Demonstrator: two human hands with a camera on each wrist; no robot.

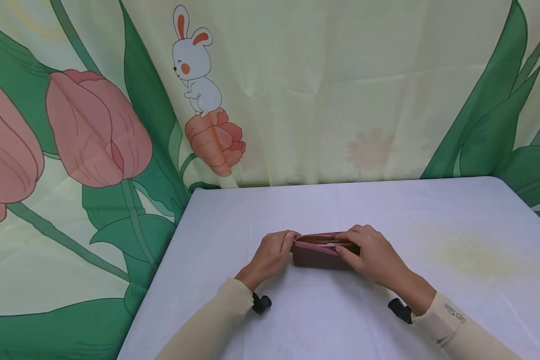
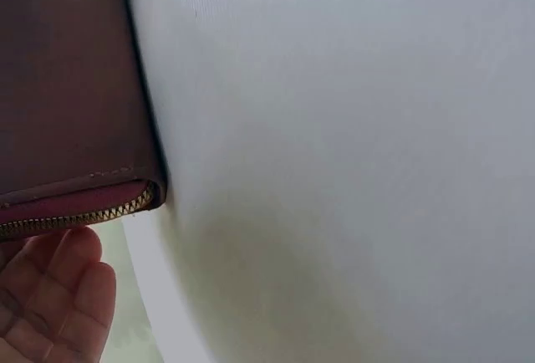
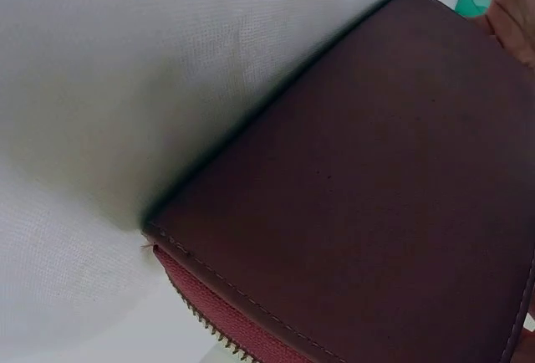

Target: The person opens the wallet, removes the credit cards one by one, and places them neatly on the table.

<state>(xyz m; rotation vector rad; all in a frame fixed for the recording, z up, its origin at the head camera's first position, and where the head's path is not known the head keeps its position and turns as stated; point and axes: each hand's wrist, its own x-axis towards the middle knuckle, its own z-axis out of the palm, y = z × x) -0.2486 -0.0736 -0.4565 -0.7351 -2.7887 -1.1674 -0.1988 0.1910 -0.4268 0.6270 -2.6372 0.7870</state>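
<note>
Wallet: a long maroon zip-around wallet (image 1: 317, 252) stands on its long edge near the middle of the bench (image 1: 387, 210), zipper side up, held between the 2 hands.
Zipper: gold teeth on pink tape run along the top edge; in the head view the top looks slightly parted, with a small pale pull near its middle. How far it is unzipped I cannot tell.
Left hand: the left hand (image 1: 272, 252) grasps the wallet's left end, fingers curled round the top corner. In the left wrist view the fingertips (image 2: 58, 296) lie just below the zipper's rounded corner.
Right hand: the right hand (image 1: 373, 252) grasps the wallet's right part, fingers curled over the top edge, thumb on the near face, pinching at the zipper line.
Right wrist view: the plain maroon side of the wallet fills most of the picture, with stitching and zipper teeth at its lower corner, resting against the white surface.
Bench: covered with a white cloth, with a faint yellowish stain (image 1: 472, 255) well to the right of the hands.
Sleeves: both arms wear cream long sleeves (image 1: 216, 320), with a small black mount at each wrist.
Backdrop: a printed curtain (image 1: 342, 90) behind the bench shows pink tulips, green leaves and 1 white rabbit on an orange flower.
</note>
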